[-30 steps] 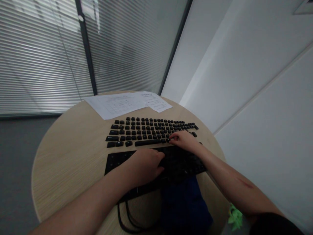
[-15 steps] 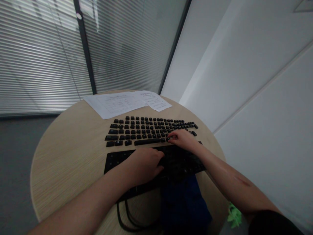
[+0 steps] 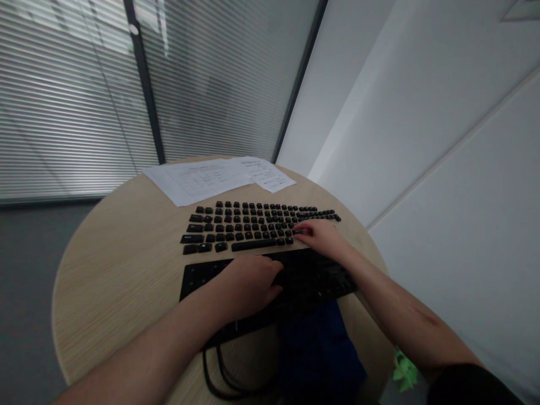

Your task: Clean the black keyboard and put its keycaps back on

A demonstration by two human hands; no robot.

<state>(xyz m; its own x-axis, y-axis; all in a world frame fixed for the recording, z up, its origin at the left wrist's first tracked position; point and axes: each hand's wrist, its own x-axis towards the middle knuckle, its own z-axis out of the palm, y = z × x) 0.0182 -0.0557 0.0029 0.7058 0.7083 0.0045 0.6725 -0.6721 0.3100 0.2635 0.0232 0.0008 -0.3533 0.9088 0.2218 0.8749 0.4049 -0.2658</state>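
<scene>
The round, pale wood-grain table [image 3: 109,270] gave everything one flat surface; the white printed paper sheets [image 3: 198,181] lay on its far side, presumably to leave room. The flat, black plastic keyboard base [image 3: 314,273] lay nearest the person, probably for easy reach. The bare left hand [image 3: 251,284] rested over it, seemingly steadying it, thumb and forefinger apart; I could not tell whether its hidden fingers gripped anything. The bare right hand [image 3: 323,239] was closed to a pinch about what looked, in that dim light, like one small keycap in the rows. The black plastic keycaps [image 3: 253,244] sat just beyond the base in keyboard-like rows, likely to keep their order: one long bar, several wide blocks, and many small squarish ones, a few palely marked.
</scene>
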